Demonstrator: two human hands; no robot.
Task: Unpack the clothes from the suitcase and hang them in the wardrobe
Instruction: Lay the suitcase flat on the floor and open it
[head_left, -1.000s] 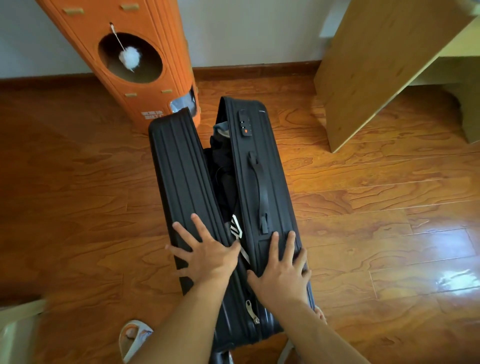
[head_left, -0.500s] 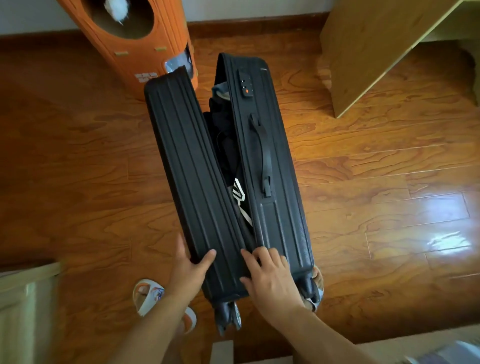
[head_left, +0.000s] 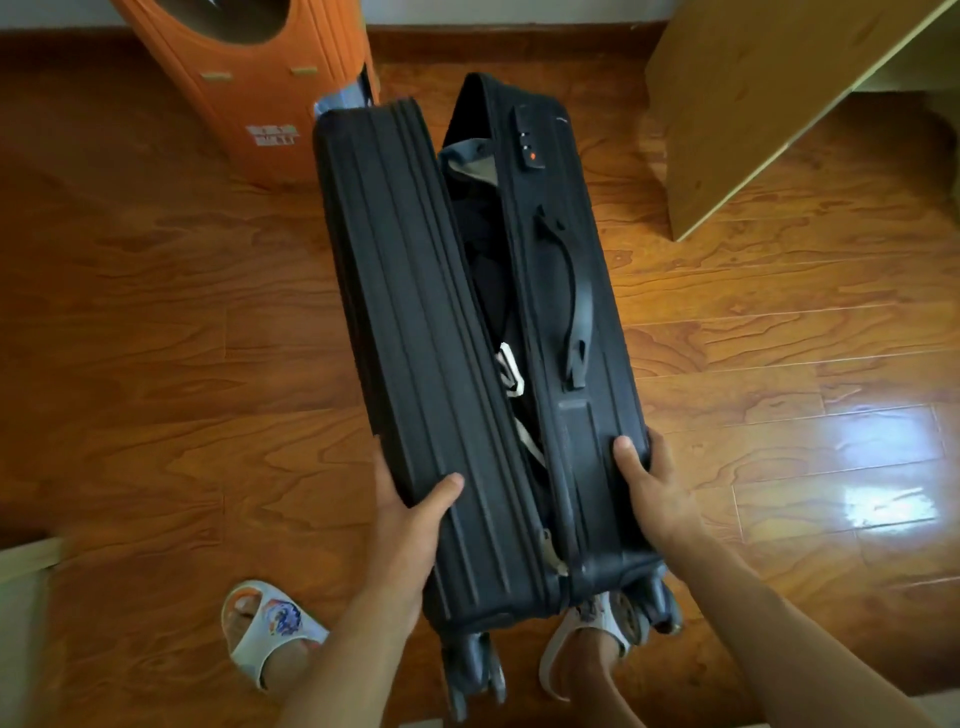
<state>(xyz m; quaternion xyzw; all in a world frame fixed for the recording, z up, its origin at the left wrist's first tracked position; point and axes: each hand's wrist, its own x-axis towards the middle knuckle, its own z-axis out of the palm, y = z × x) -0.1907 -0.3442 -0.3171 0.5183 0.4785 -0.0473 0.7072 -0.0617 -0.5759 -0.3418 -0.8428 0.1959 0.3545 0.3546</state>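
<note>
A black hard-shell suitcase (head_left: 415, 338) lies on its side on the wooden floor, its two halves parted in a narrow V. Dark clothes (head_left: 485, 270) with a white strap show in the gap. My left hand (head_left: 410, 519) grips the outer edge of the left shell near the wheel end, thumb on top. My right hand (head_left: 649, 488) grips the outer edge of the right shell, which carries the side handle (head_left: 574, 291) and the combination lock (head_left: 527, 150). No wardrobe is clearly in view.
An orange cat tower (head_left: 249, 78) stands behind the suitcase at the upper left. A light wooden furniture panel (head_left: 753, 104) stands at the upper right. My feet in white sandals (head_left: 265, 629) flank the suitcase wheels (head_left: 472, 665). A pale furniture edge (head_left: 26, 561) sits at the lower left.
Both hands moved from lying flat on top of the shells to gripping their outer edges. The gap between the halves has widened and the view has tilted down.
</note>
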